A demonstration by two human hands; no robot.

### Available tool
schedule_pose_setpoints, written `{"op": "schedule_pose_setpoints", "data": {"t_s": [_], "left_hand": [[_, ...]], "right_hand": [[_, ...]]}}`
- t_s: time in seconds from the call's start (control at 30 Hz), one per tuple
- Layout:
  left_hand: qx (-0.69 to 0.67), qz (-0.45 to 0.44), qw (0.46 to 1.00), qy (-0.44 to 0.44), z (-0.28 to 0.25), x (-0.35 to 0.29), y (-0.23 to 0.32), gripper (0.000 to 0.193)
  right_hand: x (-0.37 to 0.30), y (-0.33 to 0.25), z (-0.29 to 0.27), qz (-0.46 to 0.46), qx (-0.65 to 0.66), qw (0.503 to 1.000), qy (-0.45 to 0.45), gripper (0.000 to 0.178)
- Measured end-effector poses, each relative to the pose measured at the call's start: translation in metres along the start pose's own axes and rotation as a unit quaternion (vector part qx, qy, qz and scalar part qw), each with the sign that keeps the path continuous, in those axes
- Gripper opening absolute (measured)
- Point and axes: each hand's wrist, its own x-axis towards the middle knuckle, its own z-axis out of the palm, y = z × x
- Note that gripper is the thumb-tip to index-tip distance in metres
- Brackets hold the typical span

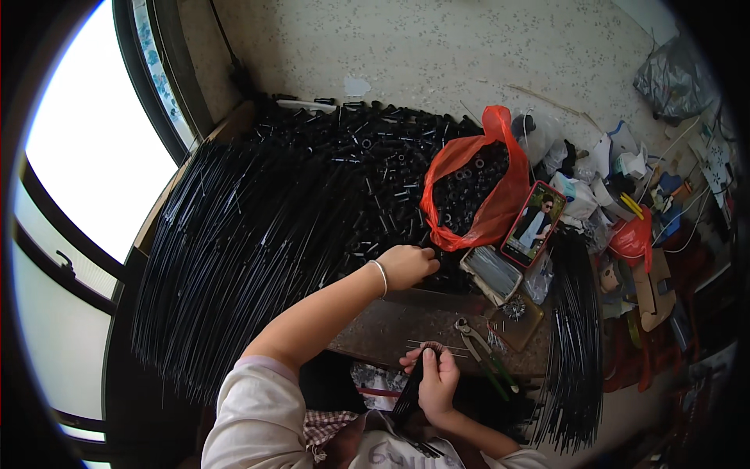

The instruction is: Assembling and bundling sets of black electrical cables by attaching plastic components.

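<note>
My left hand, with a pale bracelet at the wrist, reaches over the near edge of a heap of small black plastic parts. Its fingers curl down beside an open red plastic bag of black ring-like pieces; whatever they pinch is hidden. Close to my body, my right hand is closed around a bundle of thin black rods, thumb on top. A few thin light wires stick out sideways near its fingers. Green-handled pincers lie on the bench edge right of this hand.
Long black rods cover the left of the bench; another bunch hangs over the right. A red-cased phone leans behind a box of thin wires. Bags and clutter fill the far right. A window is at left.
</note>
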Motion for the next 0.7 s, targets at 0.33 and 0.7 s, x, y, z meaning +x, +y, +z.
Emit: {"op": "schedule_pose_setpoints", "data": {"t_s": [0.33, 0.7], "left_hand": [[-0.168, -0.180, 0.936, 0.252, -0.008, -0.031, 0.032, 0.018], [-0.603, -0.244, 0.713, 0.264, 0.031, -0.103, 0.065, 0.013]], "right_hand": [[0.017, -0.002, -0.012, 0.066, 0.134, 0.989, 0.011, 0.011], [0.007, -0.009, -0.006, -0.070, 0.015, 0.996, -0.048, 0.012]]}}
